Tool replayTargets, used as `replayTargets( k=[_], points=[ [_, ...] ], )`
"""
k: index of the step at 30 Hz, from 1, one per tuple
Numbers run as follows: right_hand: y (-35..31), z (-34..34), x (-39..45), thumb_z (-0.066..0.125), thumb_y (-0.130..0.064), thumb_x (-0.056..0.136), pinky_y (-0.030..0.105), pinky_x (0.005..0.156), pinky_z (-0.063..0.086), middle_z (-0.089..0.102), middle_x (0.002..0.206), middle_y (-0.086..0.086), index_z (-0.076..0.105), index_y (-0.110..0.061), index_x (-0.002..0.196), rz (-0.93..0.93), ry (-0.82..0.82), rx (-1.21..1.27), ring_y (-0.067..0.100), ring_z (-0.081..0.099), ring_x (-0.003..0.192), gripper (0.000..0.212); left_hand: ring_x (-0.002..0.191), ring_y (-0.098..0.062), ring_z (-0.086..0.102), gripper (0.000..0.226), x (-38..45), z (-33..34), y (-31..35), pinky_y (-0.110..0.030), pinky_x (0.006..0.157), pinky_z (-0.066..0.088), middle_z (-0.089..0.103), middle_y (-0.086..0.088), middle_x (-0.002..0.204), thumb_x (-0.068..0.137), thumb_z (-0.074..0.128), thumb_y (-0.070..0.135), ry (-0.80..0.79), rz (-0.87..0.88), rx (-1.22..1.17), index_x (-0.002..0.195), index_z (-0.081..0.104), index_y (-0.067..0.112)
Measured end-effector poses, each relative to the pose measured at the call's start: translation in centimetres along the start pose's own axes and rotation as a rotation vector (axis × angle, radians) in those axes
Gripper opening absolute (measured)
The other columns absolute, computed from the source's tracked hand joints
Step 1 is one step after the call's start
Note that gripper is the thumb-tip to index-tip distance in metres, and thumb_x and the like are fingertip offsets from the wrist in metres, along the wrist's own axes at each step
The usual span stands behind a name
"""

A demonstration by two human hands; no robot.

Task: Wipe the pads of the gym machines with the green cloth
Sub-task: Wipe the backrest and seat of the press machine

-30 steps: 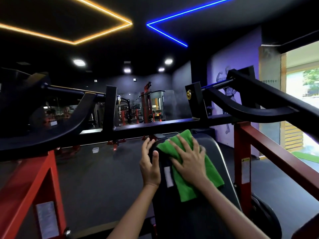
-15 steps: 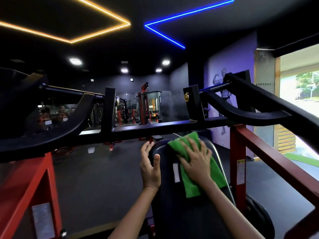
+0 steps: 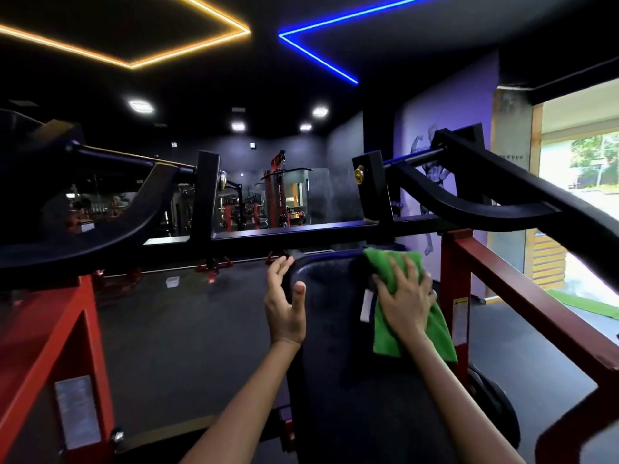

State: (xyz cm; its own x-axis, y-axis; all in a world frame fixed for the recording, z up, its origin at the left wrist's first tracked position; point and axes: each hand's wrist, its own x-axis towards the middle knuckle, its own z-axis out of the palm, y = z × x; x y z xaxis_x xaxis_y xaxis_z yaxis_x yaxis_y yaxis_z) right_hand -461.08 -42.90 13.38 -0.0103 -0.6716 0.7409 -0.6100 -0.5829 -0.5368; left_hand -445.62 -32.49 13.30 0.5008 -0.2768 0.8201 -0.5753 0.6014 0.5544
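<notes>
1. A person's right hand [image 3: 407,298] lies flat, fingers spread and nearly straight, on a folded bright-green microfibre cloth [image 3: 395,336], pressing it against the upper right part of a black vinyl-covered machine pad [image 3: 331,329] that slopes away from the camera.

2. The green cloth covers the pad's top right corner and hangs down along its right edge; a small white label [image 3: 367,304] shows at the cloth's left border, just beside the thumb.

3. The left hand [image 3: 284,308] is at the pad's left edge, holding nothing, its fingers relaxed and slightly bent, the thumb raised over the pad's surface; whether the palm touches the pad's side cannot be told.

4. Both bare forearms reach in from the bottom of the head view, one on each side of the pad's length.

5. The pad sits within a machine frame of red painted steel beams [image 3: 522,296], with curved black lever arms [image 3: 502,209] and a black crossbar [image 3: 301,234] running just above the pad's top end.

6. Behind the machine lie a dark rubber floor [image 3: 174,329] and further red-and-black gym equipment [image 3: 276,192] against the far wall.

7. Overhead, an orange LED strip [image 3: 187,45] and a blue LED strip [image 3: 318,58] cut angular lines across the black ceiling, and daylight enters through an opening [image 3: 582,182] at the right.
</notes>
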Motion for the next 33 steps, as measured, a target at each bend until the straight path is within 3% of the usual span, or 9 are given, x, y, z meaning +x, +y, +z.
replayTargets(
  k=[3,6,10,16,20,24,26,30,33],
  points=[
    [-2.5,0.2,1.7,0.049,-0.046,0.093,0.055,0.107,0.019,0.026,0.155,0.001,0.036,-0.03,0.145,0.11,-0.037,-0.015,0.039,0.022,0.136,0.056,0.114,0.004,0.048,0.103,0.0,0.2,0.1,-0.005,0.094,0.035,0.054,0.002,0.125,0.071,0.026,0.089,-0.008,-0.001,-0.002,0.129,0.044,0.006],
    [-4.3,1.7,-2.6,0.05,-0.047,0.085,0.064,0.098,0.03,0.041,0.146,0.005,0.042,-0.032,0.14,-0.311,0.008,-0.062,0.041,0.031,0.131,0.057,0.113,0.005,0.048,0.106,0.2,0.0,0.2,-0.004,0.093,0.034,0.053,0.003,0.123,0.072,0.026,0.088,-0.005,0.006,-0.009,0.128,0.045,0.0],
    [-0.2,0.9,-5.9,0.046,-0.041,0.068,0.061,0.101,0.032,0.033,0.148,-0.005,0.032,-0.041,0.141,-0.768,-0.136,-0.072,0.032,0.026,0.133,0.074,0.111,0.004,0.048,0.107,0.2,0.0,0.4,-0.003,0.092,0.033,0.054,0.002,0.121,0.073,0.024,0.087,-0.014,-0.002,-0.017,0.127,0.045,-0.003],
    [-3.5,0.9,-2.9,0.049,-0.046,0.085,0.064,0.102,0.025,0.041,0.147,0.003,0.047,-0.029,0.138,-0.119,-0.081,0.031,0.042,0.028,0.134,0.056,0.106,0.009,0.05,0.098,0.2,0.0,0.0,-0.005,0.092,0.035,0.057,-0.001,0.12,0.077,0.023,0.085,0.0,-0.002,-0.012,0.121,0.054,0.002],
    [-4.9,2.1,-8.3,0.045,-0.042,0.074,0.059,0.097,0.038,0.041,0.142,0.0,0.041,-0.032,0.136,-0.516,-0.059,-0.057,0.037,0.033,0.127,0.063,0.104,0.004,0.053,0.1,0.5,-0.2,-0.4,-0.006,0.091,0.035,0.061,-0.005,0.116,0.078,0.023,0.084,0.019,-0.025,-0.052,0.115,0.059,-0.002],
    [0.7,1.0,-9.7,0.048,-0.042,0.074,0.049,0.103,0.025,0.031,0.149,-0.008,0.022,-0.043,0.146,-0.837,-0.075,-0.067,0.031,0.028,0.133,0.077,0.104,0.012,0.054,0.096,0.6,-0.3,-0.4,-0.008,0.092,0.037,0.062,-0.001,0.115,0.077,0.025,0.084,0.013,-0.04,-0.086,0.114,0.059,0.002],
    [2.2,0.4,-8.2,0.047,-0.04,0.071,0.052,0.104,0.03,0.033,0.147,-0.009,0.021,-0.044,0.146,-0.778,-0.065,-0.107,0.03,0.028,0.133,0.079,0.105,0.013,0.053,0.094,0.4,-0.2,-0.6,-0.009,0.092,0.038,0.061,0.003,0.114,0.078,0.027,0.084,0.02,-0.028,-0.068,0.111,0.059,0.003],
    [-2.4,1.3,-7.4,0.044,-0.048,0.082,0.058,0.096,0.037,0.044,0.142,-0.005,0.039,-0.037,0.136,-0.328,-0.009,0.01,0.032,0.031,0.128,0.055,0.109,0.0,0.055,0.088,0.6,0.0,-0.8,-0.012,0.093,0.039,0.06,0.004,0.118,0.079,0.028,0.083,0.019,0.021,-0.029,0.1,0.06,0.004],
    [-2.1,1.7,-10.1,0.045,-0.047,0.082,0.051,0.102,0.027,0.035,0.147,-0.007,0.034,-0.038,0.141,-0.579,-0.053,0.0,0.032,0.03,0.131,0.061,0.111,-0.011,0.055,0.078,0.6,0.0,-0.4,-0.009,0.092,0.036,0.059,-0.002,0.12,0.079,0.026,0.082,0.021,0.026,-0.001,0.095,0.059,0.013]
  ],
)
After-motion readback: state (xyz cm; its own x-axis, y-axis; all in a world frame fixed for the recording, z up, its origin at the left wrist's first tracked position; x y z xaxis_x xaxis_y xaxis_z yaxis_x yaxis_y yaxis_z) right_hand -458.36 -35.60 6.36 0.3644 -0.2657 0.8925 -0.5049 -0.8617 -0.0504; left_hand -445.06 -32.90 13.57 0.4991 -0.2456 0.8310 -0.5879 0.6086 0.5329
